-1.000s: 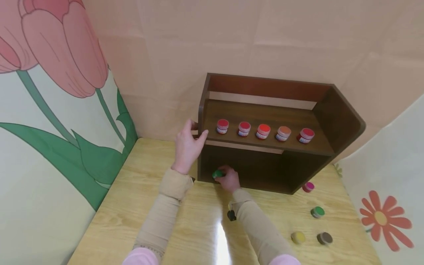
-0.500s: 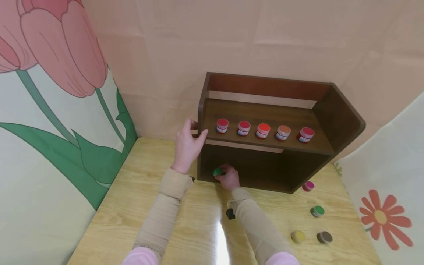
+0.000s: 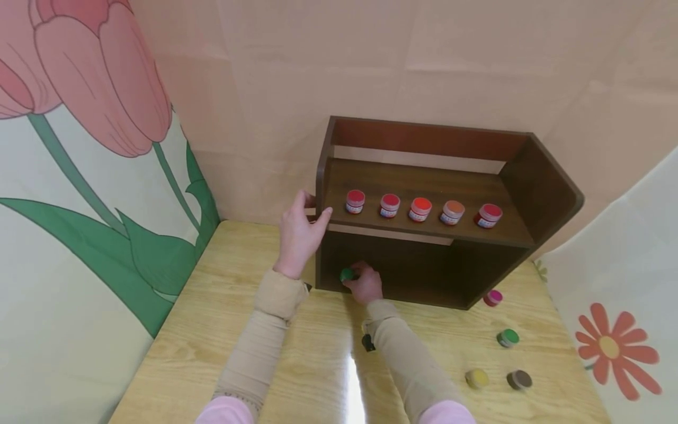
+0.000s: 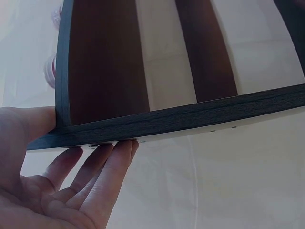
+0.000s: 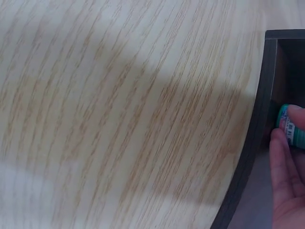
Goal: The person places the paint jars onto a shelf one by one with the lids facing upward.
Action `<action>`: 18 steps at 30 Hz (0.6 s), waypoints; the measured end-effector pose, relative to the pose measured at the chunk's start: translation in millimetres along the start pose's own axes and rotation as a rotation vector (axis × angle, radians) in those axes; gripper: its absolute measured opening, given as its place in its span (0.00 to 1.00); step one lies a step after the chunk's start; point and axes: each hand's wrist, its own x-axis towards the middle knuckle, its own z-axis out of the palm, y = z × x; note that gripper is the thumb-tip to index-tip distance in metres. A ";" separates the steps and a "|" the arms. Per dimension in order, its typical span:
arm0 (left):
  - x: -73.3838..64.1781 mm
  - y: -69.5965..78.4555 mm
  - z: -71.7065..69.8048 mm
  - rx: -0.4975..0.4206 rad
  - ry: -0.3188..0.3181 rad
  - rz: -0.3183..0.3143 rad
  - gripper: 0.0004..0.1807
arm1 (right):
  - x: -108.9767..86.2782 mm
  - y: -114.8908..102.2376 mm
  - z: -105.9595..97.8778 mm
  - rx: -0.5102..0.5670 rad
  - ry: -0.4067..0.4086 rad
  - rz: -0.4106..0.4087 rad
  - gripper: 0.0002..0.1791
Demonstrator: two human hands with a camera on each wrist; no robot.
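A dark brown two-tier shelf unit (image 3: 424,177) stands on the wooden table. My left hand (image 3: 299,238) grips its left side panel, with the thumb at the front by the upper board and the fingers against the outer face. Down in the lower compartment, near the left wall, my right hand (image 3: 366,285) holds a small green paint jar (image 3: 346,275) between thumb and fingers. The right wrist view shows the label of this paint jar (image 5: 289,126) beside the thumb; the hand is cut off at that view's edge.
Several red and orange paint jars (image 3: 421,209) stand in a row on the upper board. Right of the shelf, on the table (image 3: 238,265), are a magenta jar (image 3: 493,298), a green jar (image 3: 508,338), a yellow jar (image 3: 477,378) and a brown jar (image 3: 519,380).
My right hand and the green jar have shifted slightly farther into the lower compartment, and the jar's lid has turned more upward. The left hand has stayed on the side panel.
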 end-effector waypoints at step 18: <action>-0.1 -1.5 2.1 0.006 0.002 0.002 0.15 | 0.6 -4.5 -3.5 0.074 -0.020 0.125 0.32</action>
